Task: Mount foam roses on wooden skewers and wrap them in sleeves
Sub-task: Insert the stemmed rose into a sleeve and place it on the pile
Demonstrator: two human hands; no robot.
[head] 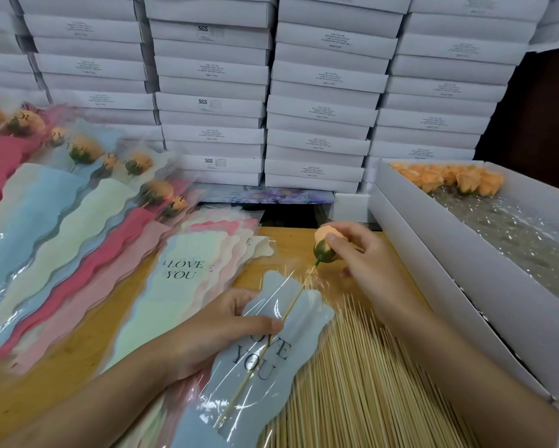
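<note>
My right hand (359, 257) pinches an orange foam rose (326, 242) with a green base, mounted on a wooden skewer (273, 331). The skewer runs down inside a pale blue sleeve (271, 367) printed "LOVE YOU". My left hand (220, 331) grips that sleeve near its upper end, thumb on the clear front. The rose head is still above the sleeve's opening. A thick bed of loose skewers (362, 376) lies under and to the right of the sleeve.
A stack of empty sleeves (187, 286) lies left of centre on the wooden table (77, 376). Wrapped roses (87, 195) pile up at far left. A white box (433, 253) with orange rose heads (452, 179) stands at right. Stacked white boxes (271, 92) fill the back.
</note>
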